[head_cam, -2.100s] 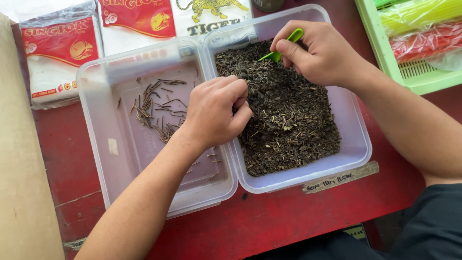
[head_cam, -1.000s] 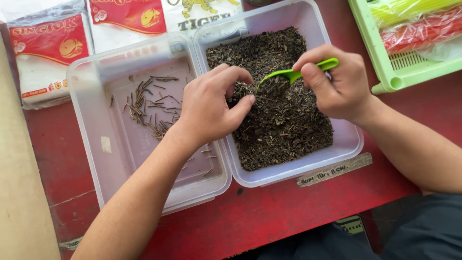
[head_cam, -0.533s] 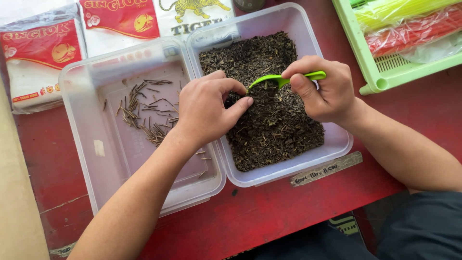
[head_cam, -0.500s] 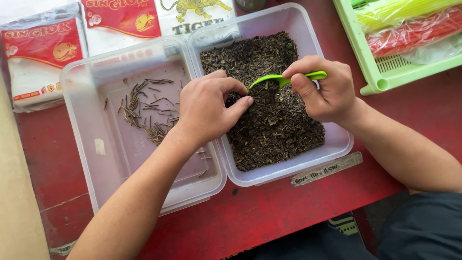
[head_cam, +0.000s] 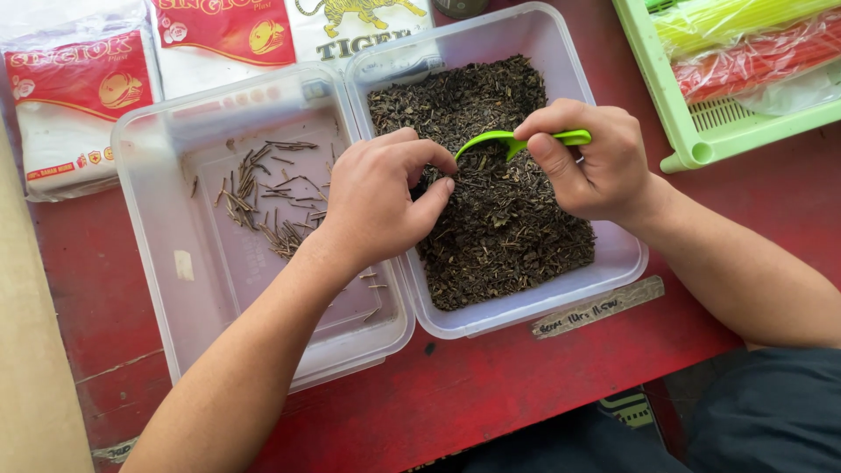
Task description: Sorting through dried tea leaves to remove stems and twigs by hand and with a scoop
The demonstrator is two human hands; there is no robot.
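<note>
Sorting is going on over two clear plastic tubs on a red table (head_cam: 491, 403). The right hand (head_cam: 587, 162) is gripping a green plastic scoop (head_cam: 517, 142) between thumb and fingers, its blade resting on the loose dark tea leaves (head_cam: 499, 228) that fill the right tub (head_cam: 613, 263). The left hand (head_cam: 377, 197) is hovering at the tubs' shared edge, fingers curled narrowly toward the thumb; whether a stem is pinched there I cannot tell. Picked-out stems (head_cam: 263, 197) are lying scattered in the left tub (head_cam: 175, 315). Judging by this, shallow raking with the scoop is exposing stems best, letting the fingertips lift each one cleanly.
</note>
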